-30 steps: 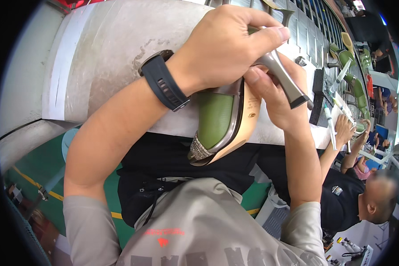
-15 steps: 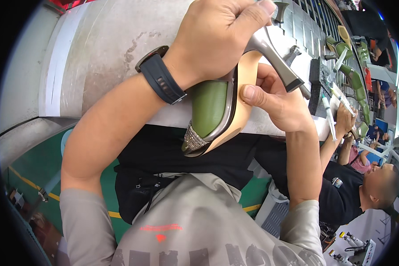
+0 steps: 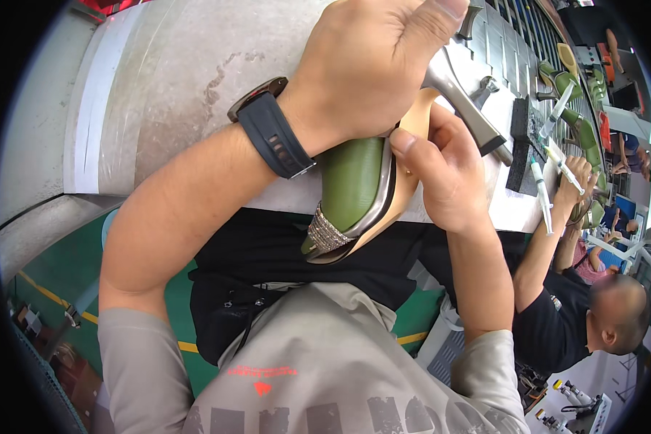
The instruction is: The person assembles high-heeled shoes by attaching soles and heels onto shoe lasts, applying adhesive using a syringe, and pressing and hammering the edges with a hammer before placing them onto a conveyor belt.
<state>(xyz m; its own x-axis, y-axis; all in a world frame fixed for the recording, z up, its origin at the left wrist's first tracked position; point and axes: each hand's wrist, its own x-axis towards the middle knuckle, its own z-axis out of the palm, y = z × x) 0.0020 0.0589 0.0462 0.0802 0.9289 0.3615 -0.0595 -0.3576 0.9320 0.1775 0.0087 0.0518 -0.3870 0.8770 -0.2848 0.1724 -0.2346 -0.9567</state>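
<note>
A green high-heeled shoe (image 3: 354, 188) sits in the middle, over the edge of the grey table (image 3: 166, 79). The left hand (image 3: 369, 65), at 12 o'clock from it, curls its fingers tight around the shoe's back. The right hand (image 3: 445, 170), at 3 o'clock, pinches the tan sole, thumb pressed on the rim.

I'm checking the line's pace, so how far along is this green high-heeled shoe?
Done: the green shoe already carries its metallic heel and a glittery toe trim. In hand: the left hand covers its rear near the heel, while the right hand has a grip on the tan sole edge. Left: cannot tell; more green shoes lie along the bench.
</note>
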